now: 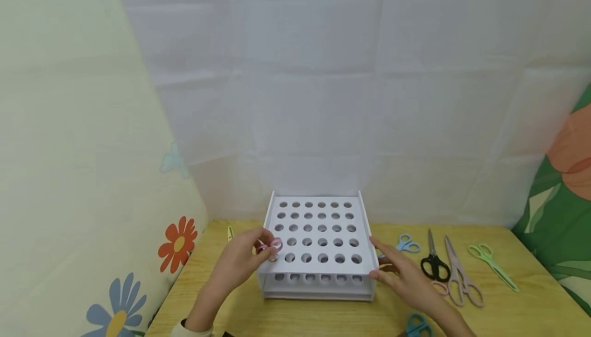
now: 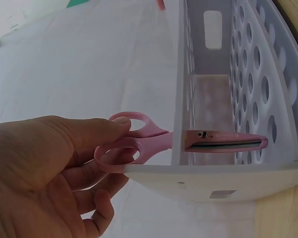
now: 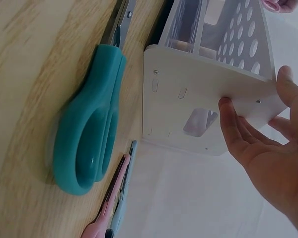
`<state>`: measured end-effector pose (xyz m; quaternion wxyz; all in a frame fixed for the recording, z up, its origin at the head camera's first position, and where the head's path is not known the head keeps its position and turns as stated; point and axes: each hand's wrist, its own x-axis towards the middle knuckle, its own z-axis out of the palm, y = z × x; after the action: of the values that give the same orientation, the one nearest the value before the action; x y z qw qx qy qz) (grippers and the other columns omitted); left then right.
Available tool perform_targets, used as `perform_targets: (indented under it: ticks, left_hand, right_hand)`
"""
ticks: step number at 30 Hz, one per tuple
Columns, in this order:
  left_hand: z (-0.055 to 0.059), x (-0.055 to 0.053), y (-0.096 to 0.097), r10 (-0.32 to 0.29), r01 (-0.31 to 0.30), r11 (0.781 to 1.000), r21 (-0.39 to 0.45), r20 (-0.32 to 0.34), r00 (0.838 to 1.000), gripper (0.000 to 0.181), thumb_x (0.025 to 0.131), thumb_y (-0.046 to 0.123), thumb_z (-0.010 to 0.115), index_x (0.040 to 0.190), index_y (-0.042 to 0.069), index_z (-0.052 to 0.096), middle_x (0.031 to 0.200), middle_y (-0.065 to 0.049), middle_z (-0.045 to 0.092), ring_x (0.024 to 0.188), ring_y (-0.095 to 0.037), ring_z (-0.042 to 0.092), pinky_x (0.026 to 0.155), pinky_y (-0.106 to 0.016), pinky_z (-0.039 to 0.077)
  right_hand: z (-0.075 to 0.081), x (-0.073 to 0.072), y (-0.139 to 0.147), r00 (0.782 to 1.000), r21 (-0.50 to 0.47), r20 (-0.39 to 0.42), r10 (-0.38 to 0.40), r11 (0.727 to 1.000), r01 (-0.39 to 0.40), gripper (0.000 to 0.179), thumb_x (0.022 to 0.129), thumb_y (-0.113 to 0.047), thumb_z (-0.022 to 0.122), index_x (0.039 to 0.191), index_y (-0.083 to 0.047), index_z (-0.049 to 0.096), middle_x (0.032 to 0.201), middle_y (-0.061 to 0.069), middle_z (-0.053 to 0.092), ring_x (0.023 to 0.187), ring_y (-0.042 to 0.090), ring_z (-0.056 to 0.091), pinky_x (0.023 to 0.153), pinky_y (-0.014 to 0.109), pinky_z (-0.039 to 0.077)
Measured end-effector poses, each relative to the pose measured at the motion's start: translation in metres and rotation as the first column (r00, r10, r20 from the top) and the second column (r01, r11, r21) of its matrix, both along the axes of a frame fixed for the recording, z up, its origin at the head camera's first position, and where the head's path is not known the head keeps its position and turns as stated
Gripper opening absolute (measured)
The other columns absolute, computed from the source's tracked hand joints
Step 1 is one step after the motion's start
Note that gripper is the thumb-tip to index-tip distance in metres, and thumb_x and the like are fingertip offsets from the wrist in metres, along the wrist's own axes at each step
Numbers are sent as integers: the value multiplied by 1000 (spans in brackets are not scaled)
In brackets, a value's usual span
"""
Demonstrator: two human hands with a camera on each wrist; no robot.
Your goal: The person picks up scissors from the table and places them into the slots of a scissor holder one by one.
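Note:
A white rack (image 1: 315, 235) with rows of round holes in its tiers stands on the wooden table in the head view. At its front left corner my left hand (image 1: 241, 256) pinches the looped handles of pink scissors (image 2: 146, 140). Their sheathed or covered blade end passes down through a top hole, as the left wrist view shows, and hangs between the tiers. My right hand (image 3: 273, 131) rests its fairly straight fingertips on the rack's right side panel (image 3: 188, 89), near a cut-out slot. It holds nothing.
Right of the rack lie light blue scissors (image 1: 407, 243), black scissors (image 1: 435, 266), long pinkish scissors (image 1: 457, 278) and green scissors (image 1: 494, 266). Teal scissors (image 3: 89, 124) lie by the table's front edge. A yellow item (image 1: 230, 233) sits behind my left hand. White cloth (image 1: 314, 96) hangs behind.

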<state>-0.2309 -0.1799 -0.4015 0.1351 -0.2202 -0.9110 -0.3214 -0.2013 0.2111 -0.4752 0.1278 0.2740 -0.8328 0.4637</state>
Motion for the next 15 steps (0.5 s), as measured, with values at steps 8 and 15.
perform_targets:
  ticks: [8,15]
  left_hand:
    - [-5,-3,3,15,-15,1000,-3,-40,999,15,87,18,84,90,21,70,81,19,63,71,-2,57,64,-27,50]
    - [-6,-5,7,5,-23,995,-93,-189,982,15,87,18,83,96,15,72,80,12,67,68,1,59,62,-22,51]
  right_hand:
    - [1,1,0,1000,1,30,-6,1000,6,70,93,-16,74,154,-5,42,143,20,52,101,19,67,86,45,55]
    - [2,1,0,999,6,46,-24,1000,23,71,93,-19,74,155,-9,42,145,20,51,101,22,68,86,42,55]
